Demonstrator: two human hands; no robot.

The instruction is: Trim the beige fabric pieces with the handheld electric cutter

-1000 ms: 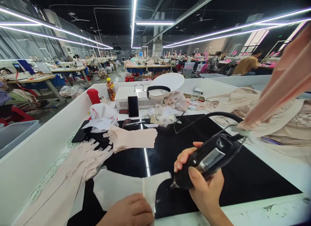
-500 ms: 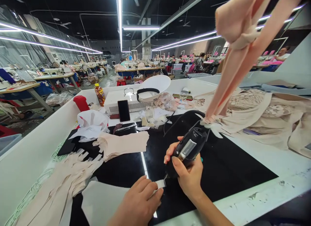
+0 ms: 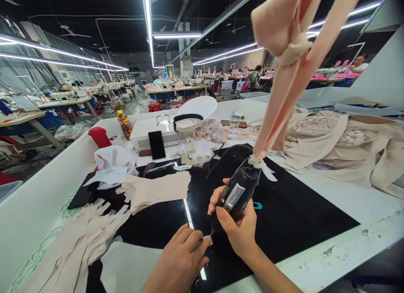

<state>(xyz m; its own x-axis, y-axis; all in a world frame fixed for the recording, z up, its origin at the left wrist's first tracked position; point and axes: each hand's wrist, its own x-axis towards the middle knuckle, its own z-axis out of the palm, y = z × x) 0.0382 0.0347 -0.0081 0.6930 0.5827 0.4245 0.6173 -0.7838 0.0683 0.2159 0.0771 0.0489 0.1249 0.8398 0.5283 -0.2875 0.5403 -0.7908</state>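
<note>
- Over the near half of a glossy black flat board [image 3: 284, 217], two bare hands were at work, close together but apart.
- Right hand [image 3: 235, 232]: its forearm slanted up and leftward from the bottom edge. The hand was closed around a chunky black handheld tool with a silver panel [image 3: 248, 179], the thumb lying along the near side and the fingers wrapped about the far side.
- The tool was tilted, its top leaning up and to the right, its lower end angled down and leftward beside a small pale strip [image 3: 210, 239]; whether they touched could not be told.
- A long knotted peach cloth band [image 3: 277, 95] ran upward from the tool's top.
- Left hand [image 3: 181, 257]: it lay low over the board, back upward, knuckles bent, fingers pointing away and to the right. The strip's end stuck out past the fingertips; whether the hand pinched it or only pressed it down could not be told.
- Left of that wrist, a smooth off-white flat fabric piece [image 3: 129, 265] lay on the board.
- Farther off sat a stack of pale beige cut cloth [image 3: 160, 190].
- Just right of the tool lay a small teal oval clip [image 3: 257, 205].
</note>
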